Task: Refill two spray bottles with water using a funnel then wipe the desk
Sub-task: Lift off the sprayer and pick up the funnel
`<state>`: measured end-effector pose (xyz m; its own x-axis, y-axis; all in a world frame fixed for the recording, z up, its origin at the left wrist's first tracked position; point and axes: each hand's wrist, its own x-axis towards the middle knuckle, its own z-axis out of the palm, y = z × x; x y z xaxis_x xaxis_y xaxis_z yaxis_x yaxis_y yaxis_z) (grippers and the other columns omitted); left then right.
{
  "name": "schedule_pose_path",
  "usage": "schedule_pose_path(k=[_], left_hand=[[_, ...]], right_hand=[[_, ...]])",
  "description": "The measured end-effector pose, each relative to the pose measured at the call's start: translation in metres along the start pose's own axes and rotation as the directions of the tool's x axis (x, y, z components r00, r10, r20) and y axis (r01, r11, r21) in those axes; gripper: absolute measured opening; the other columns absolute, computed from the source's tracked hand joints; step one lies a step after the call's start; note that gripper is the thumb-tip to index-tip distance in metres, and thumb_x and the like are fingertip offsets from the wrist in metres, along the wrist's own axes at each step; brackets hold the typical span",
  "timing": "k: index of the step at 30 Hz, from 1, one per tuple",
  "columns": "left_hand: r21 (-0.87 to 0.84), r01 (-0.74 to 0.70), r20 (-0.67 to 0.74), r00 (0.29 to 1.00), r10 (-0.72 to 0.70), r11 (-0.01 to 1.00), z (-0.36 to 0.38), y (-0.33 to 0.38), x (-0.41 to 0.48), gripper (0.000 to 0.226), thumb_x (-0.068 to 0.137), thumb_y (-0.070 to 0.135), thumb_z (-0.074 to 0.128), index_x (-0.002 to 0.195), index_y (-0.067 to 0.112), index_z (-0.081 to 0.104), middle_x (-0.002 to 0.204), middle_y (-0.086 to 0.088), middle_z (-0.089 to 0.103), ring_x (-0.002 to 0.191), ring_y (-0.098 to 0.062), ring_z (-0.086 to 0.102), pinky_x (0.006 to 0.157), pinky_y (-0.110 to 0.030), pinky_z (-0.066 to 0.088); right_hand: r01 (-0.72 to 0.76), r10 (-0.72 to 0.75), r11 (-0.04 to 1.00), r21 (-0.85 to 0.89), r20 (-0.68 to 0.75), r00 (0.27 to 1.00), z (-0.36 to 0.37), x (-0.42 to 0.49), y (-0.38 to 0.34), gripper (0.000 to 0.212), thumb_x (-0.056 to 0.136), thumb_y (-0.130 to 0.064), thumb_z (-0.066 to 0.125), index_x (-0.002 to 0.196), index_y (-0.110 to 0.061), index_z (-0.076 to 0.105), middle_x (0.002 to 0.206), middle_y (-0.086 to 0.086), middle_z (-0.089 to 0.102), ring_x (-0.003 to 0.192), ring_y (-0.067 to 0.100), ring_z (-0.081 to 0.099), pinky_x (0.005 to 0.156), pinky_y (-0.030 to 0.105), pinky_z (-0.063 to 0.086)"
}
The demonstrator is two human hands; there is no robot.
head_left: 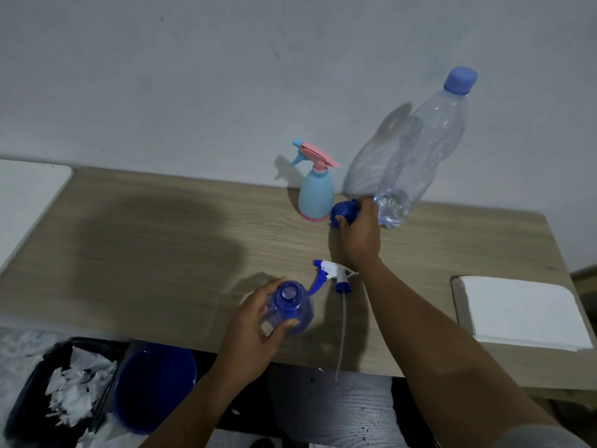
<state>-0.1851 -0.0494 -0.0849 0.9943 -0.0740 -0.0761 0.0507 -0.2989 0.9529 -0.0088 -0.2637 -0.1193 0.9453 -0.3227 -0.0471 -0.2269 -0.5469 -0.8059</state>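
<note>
A clear blue spray bottle (292,310) stands uncapped near the desk's front edge, and my left hand (255,324) grips its body. Its white and blue spray head (334,275) lies on the desk just behind it, with the dip tube trailing toward the front edge. My right hand (360,234) reaches to the back and grips a blue funnel (343,214). A light blue spray bottle (316,195) with a pink trigger top stands by the wall, left of the funnel. A tall clear water bottle (420,156) with a blue cap stands to the right of the funnel, with a little water in the bottom.
A stack of white paper napkins (520,312) lies at the desk's right end. Below the front edge on the left stand a blue bucket (155,386) and a black bin bag (64,392) with torn paper. The wooden desk (161,240) meets the wall at the back.
</note>
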Motion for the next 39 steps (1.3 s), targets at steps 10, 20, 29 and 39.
schedule_pose_path(k=[10, 20, 29, 39], left_hand=[[0.012, -0.004, 0.0, 1.0, 0.004, 1.0, 0.001, 0.005, 0.0, 0.061, 0.079, 0.006, 0.08, 0.131, 0.029, 0.056, 0.127, 0.025, 0.061, 0.119, 0.0, 0.059, 0.096, -0.018, 0.049], [0.126, -0.022, -0.034, 0.999, 0.026, 0.992, 0.001, 0.016, -0.001, 0.063, 0.078, 0.007, 0.081, 0.116, 0.047, 0.051, 0.113, 0.018, 0.065, 0.102, 0.008, 0.062, 0.079, -0.002, 0.044], [0.174, 0.001, -0.027, 1.0, 0.004, 0.985, 0.0, 0.016, 0.0, 0.06, 0.076, 0.012, 0.083, 0.125, 0.034, 0.056, 0.11, 0.03, 0.061, 0.103, 0.003, 0.062, 0.091, -0.027, 0.053], [0.065, -0.012, 0.032, 0.999, 0.01, 0.998, -0.001, 0.027, -0.006, 0.054, 0.079, -0.005, 0.076, 0.125, 0.016, 0.056, 0.112, 0.01, 0.065, 0.099, 0.008, 0.064, 0.079, -0.005, 0.047]], right_hand=[[-0.05, 0.052, 0.998, -0.042, 0.037, 0.998, -0.031, -0.035, 0.036, 0.048, 0.087, -0.032, 0.07, 0.129, -0.023, 0.048, 0.125, 0.0, 0.063, 0.111, 0.021, 0.061, 0.086, 0.036, 0.05], [-0.08, 0.077, 0.994, -0.074, -0.036, 0.996, -0.082, -0.099, 0.075, 0.056, 0.077, -0.034, 0.074, 0.127, -0.026, 0.053, 0.116, -0.013, 0.051, 0.111, 0.007, 0.04, 0.083, 0.028, 0.042], [0.018, -0.018, 1.0, 0.003, -0.002, 1.0, -0.075, -0.18, 0.085, 0.059, 0.077, -0.028, 0.078, 0.127, -0.034, 0.047, 0.124, -0.012, 0.051, 0.111, 0.013, 0.037, 0.09, 0.032, 0.046], [0.093, -0.052, 0.918, 0.385, -0.114, 0.992, -0.074, -0.207, 0.003, 0.064, 0.071, -0.005, 0.086, 0.123, -0.027, 0.057, 0.118, -0.003, 0.05, 0.103, -0.006, 0.058, 0.083, 0.011, 0.05]])
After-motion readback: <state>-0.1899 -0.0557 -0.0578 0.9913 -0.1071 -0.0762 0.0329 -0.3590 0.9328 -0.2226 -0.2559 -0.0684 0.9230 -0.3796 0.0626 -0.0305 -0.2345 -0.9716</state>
